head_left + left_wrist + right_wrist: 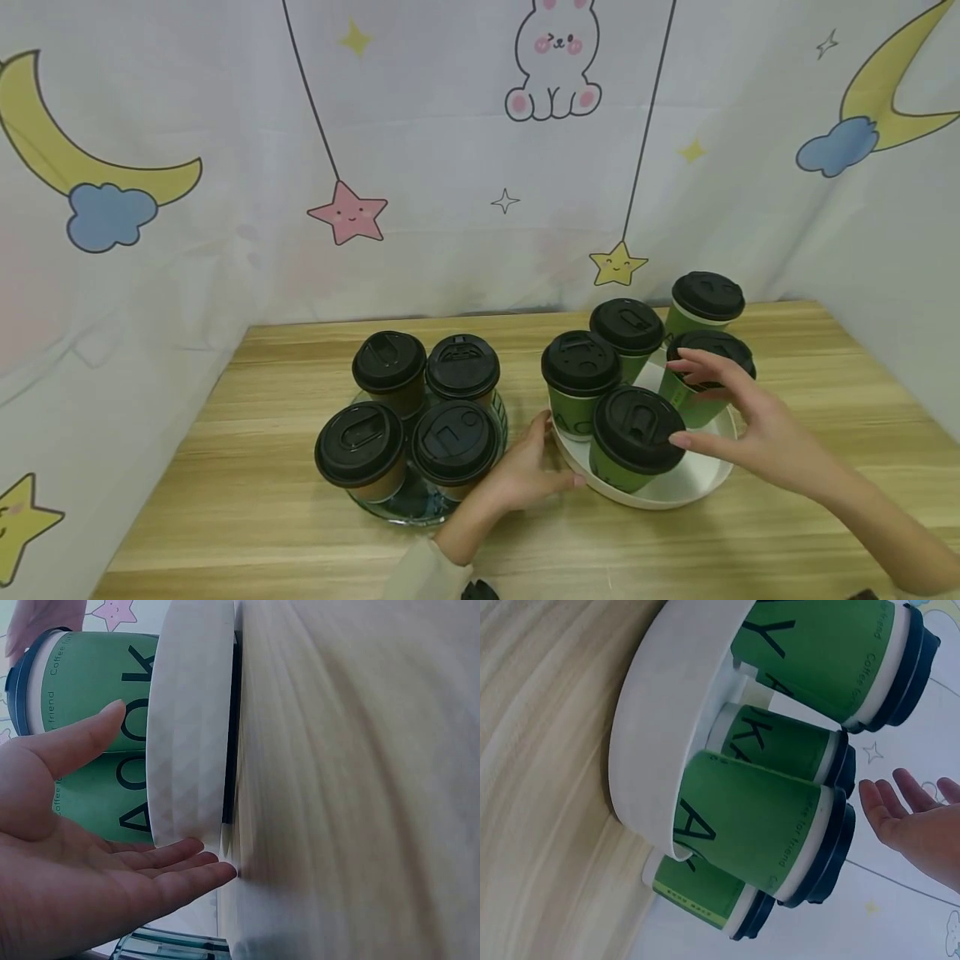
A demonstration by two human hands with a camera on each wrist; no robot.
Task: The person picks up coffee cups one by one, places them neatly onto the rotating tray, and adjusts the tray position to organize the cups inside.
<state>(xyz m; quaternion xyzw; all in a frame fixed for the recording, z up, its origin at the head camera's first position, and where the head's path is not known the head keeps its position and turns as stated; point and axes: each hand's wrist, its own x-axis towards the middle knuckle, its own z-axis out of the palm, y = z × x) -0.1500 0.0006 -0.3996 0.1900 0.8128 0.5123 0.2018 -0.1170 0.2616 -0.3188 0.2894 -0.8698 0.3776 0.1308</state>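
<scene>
A white round tray (705, 473) holds several green paper cups with black lids, among them a front cup (637, 442) and a left cup (581, 383). My left hand (528, 475) is at the tray's left side, fingertips by its ribbed wall (191, 727) and thumb raised beside a cup. Its fingers are straight and grip nothing. Over the right side of the tray, my right hand (772, 433) is spread with fingers and thumb apart. In the right wrist view this hand (922, 832) appears clear of the lids.
Left of the tray, a clear glass plate (420, 517) carries several brown cups with black lids (453, 442), close to my left forearm. Another green cup (705, 300) stands behind the white tray on the wooden table (247, 467). A printed curtain (450, 250) hangs behind.
</scene>
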